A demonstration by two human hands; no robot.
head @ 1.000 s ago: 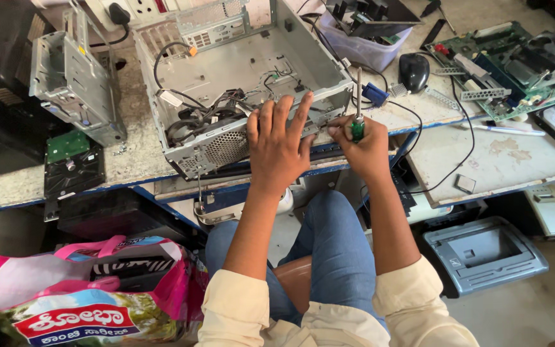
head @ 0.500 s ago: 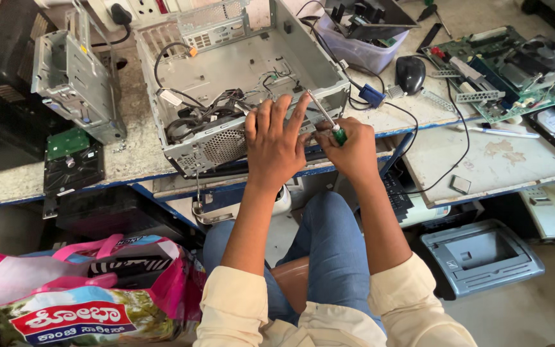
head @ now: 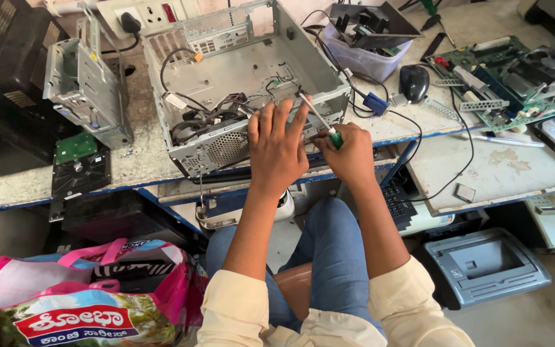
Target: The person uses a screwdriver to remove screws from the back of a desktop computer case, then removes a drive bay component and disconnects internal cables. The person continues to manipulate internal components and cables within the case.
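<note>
we see the grey, gutted computer case point(head: 239, 77) on the workbench point(head: 130, 164), cables inside; left hand point(head: 277, 151) lies flat, fingers spread, on its front edge, right hand point(head: 353, 154) grips a green-handled screwdriver point(head: 319, 120).

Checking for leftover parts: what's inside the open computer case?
Inside the open computer case: a bundle of black cables at the front left, and bare metal floor. The left hand covers the front right corner.
</note>
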